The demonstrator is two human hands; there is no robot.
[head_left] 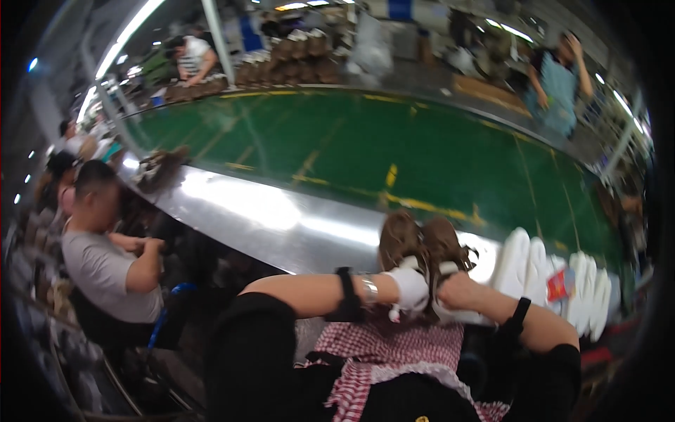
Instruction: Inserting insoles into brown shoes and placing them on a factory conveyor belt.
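Observation:
Two brown lace-up shoes stand side by side in front of me at the near edge of the metal ledge, toes pointing away. At the heel end of the left shoe [399, 238] is my left hand [410, 287], in a white glove; its fingers are blurred and hidden. My bare right hand [458, 290] is closed like a fist at the opening of the right shoe [443, 239] and seems to grip its heel end. Pale material shows inside both shoe openings. To the right of my right hand stand several long white shoe-shaped forms [513, 259].
Beyond the shiny metal ledge [330, 228] runs a green conveyor belt [281, 133] with yellow marks. A red-and-white packet [559, 283] sits among the white forms. A seated co-worker [105, 253] is at my left; others stand across the belt, near piled brown shoes [299, 56].

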